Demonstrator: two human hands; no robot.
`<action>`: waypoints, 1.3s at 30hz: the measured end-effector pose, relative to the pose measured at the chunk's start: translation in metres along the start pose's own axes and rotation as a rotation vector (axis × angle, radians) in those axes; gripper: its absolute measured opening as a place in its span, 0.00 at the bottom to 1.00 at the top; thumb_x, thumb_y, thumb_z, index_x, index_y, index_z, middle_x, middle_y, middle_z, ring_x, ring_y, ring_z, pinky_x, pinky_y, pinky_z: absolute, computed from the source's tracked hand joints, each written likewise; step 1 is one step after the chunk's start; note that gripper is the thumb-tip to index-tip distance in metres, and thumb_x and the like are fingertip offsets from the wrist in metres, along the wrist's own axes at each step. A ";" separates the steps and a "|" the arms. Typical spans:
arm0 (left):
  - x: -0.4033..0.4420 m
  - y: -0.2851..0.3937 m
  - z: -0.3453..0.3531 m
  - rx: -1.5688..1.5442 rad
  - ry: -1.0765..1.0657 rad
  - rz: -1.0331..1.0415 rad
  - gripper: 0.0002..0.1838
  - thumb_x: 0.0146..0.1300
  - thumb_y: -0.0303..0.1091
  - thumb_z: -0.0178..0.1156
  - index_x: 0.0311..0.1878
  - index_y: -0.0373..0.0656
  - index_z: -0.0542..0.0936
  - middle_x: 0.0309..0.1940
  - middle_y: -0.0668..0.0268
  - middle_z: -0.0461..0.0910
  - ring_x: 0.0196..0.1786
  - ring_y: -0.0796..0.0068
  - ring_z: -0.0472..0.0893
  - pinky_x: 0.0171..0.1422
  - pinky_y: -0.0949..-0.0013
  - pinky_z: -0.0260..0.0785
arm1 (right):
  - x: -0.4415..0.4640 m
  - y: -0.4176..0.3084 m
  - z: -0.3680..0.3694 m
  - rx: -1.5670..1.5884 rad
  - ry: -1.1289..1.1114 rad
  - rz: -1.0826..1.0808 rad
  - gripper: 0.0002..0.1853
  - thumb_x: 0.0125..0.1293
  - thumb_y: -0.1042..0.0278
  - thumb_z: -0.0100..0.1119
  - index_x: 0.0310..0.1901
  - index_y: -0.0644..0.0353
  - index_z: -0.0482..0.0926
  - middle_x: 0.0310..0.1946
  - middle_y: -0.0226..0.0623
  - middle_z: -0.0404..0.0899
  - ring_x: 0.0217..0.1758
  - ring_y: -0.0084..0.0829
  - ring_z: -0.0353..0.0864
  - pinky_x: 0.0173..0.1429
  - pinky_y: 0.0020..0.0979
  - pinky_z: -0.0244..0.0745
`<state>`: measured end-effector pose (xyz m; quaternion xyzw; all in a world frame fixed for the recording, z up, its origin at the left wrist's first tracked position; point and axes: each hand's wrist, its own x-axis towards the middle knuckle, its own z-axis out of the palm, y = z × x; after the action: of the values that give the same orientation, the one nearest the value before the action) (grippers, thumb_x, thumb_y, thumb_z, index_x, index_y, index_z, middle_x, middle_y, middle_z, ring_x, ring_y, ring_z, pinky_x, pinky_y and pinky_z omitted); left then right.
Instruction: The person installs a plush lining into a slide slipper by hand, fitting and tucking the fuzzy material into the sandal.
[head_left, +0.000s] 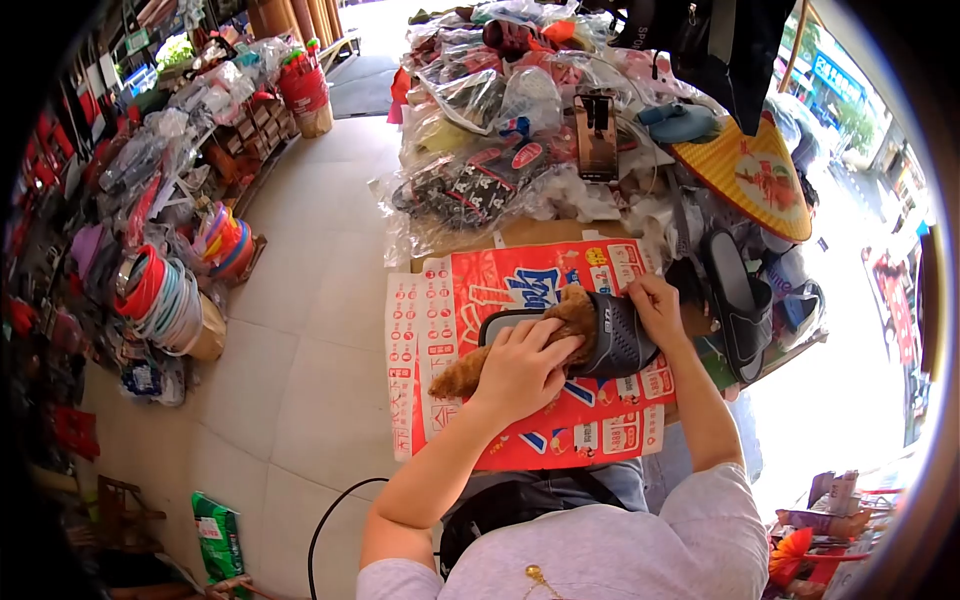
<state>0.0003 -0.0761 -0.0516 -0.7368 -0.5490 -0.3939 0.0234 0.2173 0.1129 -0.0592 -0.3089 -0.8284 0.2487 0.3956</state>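
A dark grey slide slipper (625, 335) with a wide perforated strap lies sideways on a red and white printed sheet (425, 300). A brown fuzzy cloth (458, 376) stretches across its footbed, and part of it bunches up by the strap opening. My left hand (522, 368) grips this cloth over the slipper's heel half, fingers curled and pointing toward the strap. At the toe end, my right hand (657, 308) pinches the strap's upper edge between thumb and fingers. The palm side of both hands is hidden.
Plastic-wrapped goods (470, 185) pile up behind the sheet, with a phone (597, 138) propped among them. A yellow conical hat (752, 178) and a black slipper (738, 300) are at the right. Stacked basins (165, 300) stand on the left, near a green bag (218, 538) on the floor.
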 end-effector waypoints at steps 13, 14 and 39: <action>0.004 0.000 -0.003 0.009 -0.025 -0.009 0.25 0.50 0.29 0.62 0.55 0.53 0.83 0.55 0.63 0.79 0.56 0.58 0.78 0.58 0.56 0.69 | -0.001 -0.004 -0.003 0.054 -0.025 0.077 0.10 0.70 0.69 0.59 0.36 0.67 0.83 0.31 0.42 0.83 0.37 0.33 0.83 0.43 0.31 0.73; 0.004 0.001 -0.004 0.010 -0.027 -0.013 0.25 0.50 0.29 0.62 0.55 0.53 0.83 0.55 0.63 0.79 0.56 0.58 0.78 0.58 0.56 0.69 | -0.002 -0.004 -0.003 0.053 -0.025 0.069 0.10 0.70 0.69 0.59 0.37 0.67 0.84 0.31 0.42 0.83 0.37 0.33 0.83 0.43 0.31 0.73; 0.005 0.003 -0.003 0.022 -0.027 -0.013 0.25 0.47 0.27 0.63 0.53 0.51 0.84 0.53 0.62 0.79 0.52 0.57 0.80 0.57 0.56 0.71 | -0.002 -0.004 -0.006 0.128 -0.032 0.083 0.11 0.71 0.68 0.59 0.37 0.68 0.84 0.31 0.42 0.84 0.37 0.32 0.83 0.43 0.31 0.74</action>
<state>0.0016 -0.0748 -0.0454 -0.7382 -0.5584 -0.3779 0.0214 0.2215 0.1093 -0.0543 -0.3129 -0.8037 0.3222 0.3904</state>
